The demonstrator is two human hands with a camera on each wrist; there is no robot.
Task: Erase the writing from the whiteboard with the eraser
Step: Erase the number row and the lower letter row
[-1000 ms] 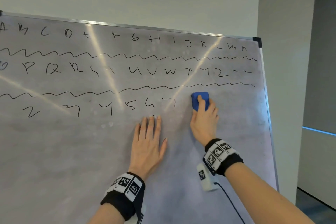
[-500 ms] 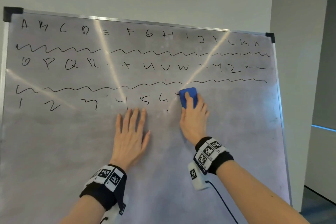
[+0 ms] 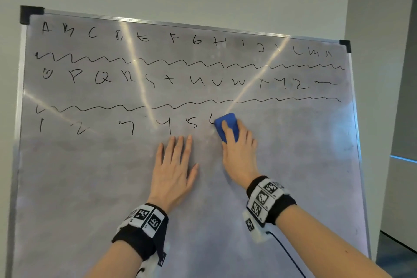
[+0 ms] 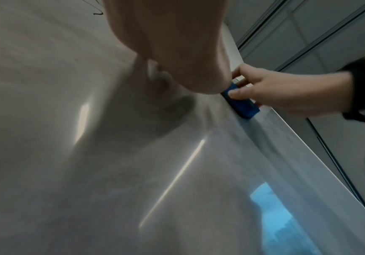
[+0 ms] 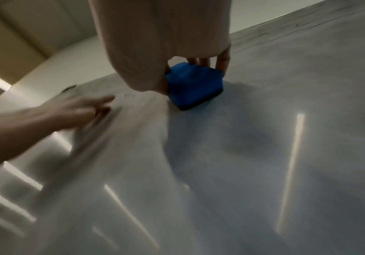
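A whiteboard [image 3: 293,165] leans back in front of me, with rows of black letters, two wavy lines and a row of digits written on it. My right hand [image 3: 239,149] grips a blue eraser [image 3: 226,125] and presses it against the board at the right end of the digit row, partly over the 6. The eraser [image 5: 195,86] has a dark felt underside, and my fingers curl over its top. The eraser [image 4: 240,103] also shows from the side. My left hand [image 3: 174,165] lies flat on the board with straight fingers, just below the 4 and 5.
The board has a metal frame with black corner caps [image 3: 30,13]. A pale wall stands behind it. To the right is a grey wall [image 3: 381,74] with a lit blue strip [image 3: 404,159]. A black cable [image 3: 286,253] runs from my right wrist band.
The right hand has slid the eraser leftwards along the digit row, wiping away the 7 and reaching the 6. The left hand stays flat on the board. The view has shifted left.
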